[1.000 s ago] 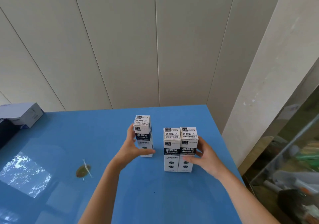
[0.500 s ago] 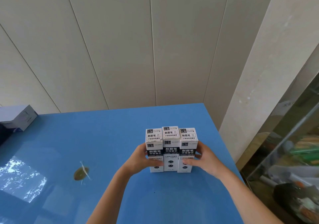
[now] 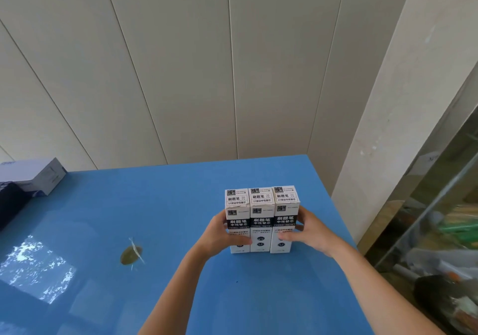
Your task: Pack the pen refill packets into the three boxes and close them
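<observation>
Head view: your hands press three boxes together.
Boxes: left box (image 3: 238, 221), middle box (image 3: 261, 219), right box (image 3: 285, 218) upright, touching, closed, on blue table (image 3: 155, 205).
Left hand (image 3: 219, 234): fingers grasping left box.
Right hand (image 3: 309, 231): fingers grasping right box.

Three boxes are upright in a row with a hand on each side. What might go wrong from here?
1. The three boxes stand tall on narrow bases; if the left hand and right hand let go unevenly, one may tip and knock the others.
2. The row sits toward the right edge of the blue table, so a box falling that way might drop off.
3. The glossy tabletop may let the boxes slide under a sideways push.
</observation>
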Motion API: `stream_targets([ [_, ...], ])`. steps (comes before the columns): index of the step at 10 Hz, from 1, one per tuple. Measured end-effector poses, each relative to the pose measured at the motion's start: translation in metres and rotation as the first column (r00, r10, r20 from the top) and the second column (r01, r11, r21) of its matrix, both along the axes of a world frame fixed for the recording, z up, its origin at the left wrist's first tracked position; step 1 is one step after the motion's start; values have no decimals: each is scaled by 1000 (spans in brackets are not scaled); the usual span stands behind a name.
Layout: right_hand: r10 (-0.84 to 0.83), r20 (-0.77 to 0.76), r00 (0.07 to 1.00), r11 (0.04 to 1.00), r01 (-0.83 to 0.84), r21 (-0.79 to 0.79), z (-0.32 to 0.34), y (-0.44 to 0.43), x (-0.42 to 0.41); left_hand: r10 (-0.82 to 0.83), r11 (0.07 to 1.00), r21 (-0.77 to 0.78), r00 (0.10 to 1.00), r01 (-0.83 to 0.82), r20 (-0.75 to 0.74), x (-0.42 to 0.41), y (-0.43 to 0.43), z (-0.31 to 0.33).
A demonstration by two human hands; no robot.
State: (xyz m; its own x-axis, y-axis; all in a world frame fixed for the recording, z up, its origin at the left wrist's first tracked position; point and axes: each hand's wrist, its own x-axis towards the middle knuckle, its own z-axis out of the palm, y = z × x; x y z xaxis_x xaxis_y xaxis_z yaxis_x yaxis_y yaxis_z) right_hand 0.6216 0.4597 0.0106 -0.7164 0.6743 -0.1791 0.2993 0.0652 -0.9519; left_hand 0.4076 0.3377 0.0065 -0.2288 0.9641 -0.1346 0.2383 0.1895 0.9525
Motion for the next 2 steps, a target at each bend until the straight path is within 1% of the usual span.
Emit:
stream_targets([
  [1,-5,21,1000,1000,4,15,-4,-3,0,-12,1000,0,999,12,-44,1,-3,-2],
  [2,-20,61,998,997,15,73,-1,-7,2,-40,999,-21,990,38,-135,-3,-9,1],
])
